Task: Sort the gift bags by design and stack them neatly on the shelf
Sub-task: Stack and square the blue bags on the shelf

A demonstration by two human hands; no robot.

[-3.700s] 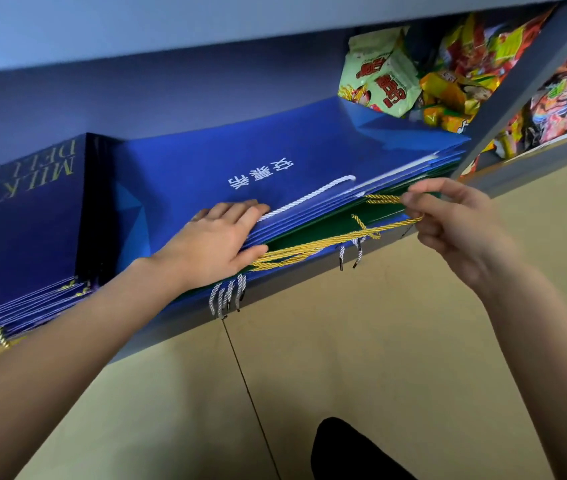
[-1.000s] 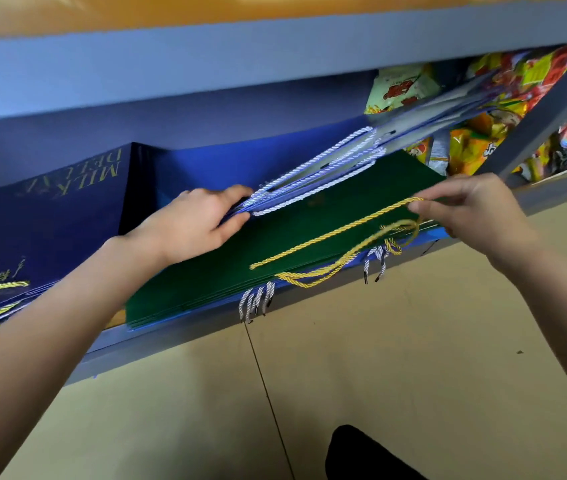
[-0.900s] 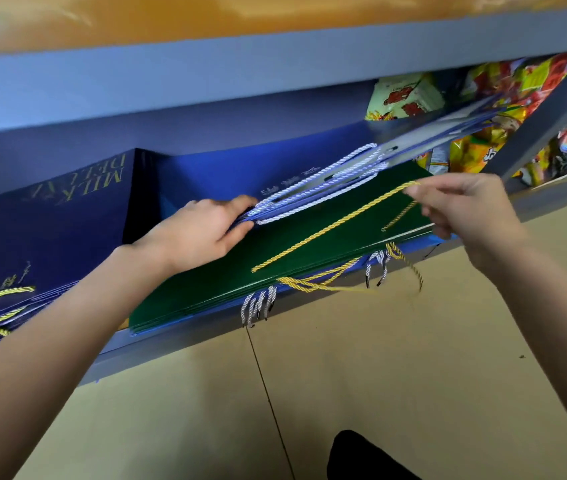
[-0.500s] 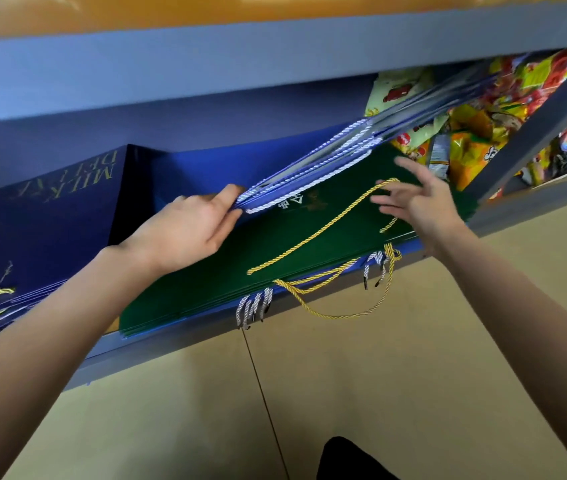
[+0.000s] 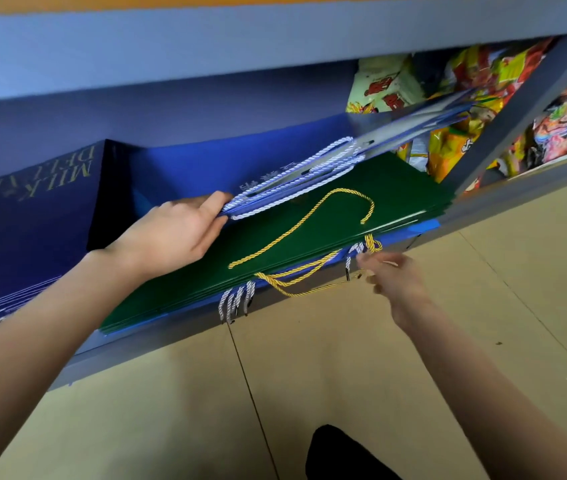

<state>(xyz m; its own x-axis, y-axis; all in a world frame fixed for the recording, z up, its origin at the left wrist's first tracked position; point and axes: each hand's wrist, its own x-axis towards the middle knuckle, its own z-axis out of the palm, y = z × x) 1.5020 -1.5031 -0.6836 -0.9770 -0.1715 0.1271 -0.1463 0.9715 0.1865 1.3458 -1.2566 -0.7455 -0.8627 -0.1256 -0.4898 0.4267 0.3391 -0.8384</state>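
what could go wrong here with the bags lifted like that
The left hand holds the blue bags tilted up by one edge; they may slip back onto the green bags. The right hand, blurred, is at the hanging yellow cords, which could snag or drag the green bags off the shelf.

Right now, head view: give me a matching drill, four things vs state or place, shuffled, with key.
Things:
1. left hand
2. right hand
3. green bags
4. navy bags

States:
A. lie flat, one yellow cord handle on top
B. stacked at the far left of the shelf, gold lettering on top
C. lifts the blue bags' front edge
D. at the yellow cords hanging off the shelf edge, blurred

Pairs: 1-C, 2-D, 3-A, 4-B
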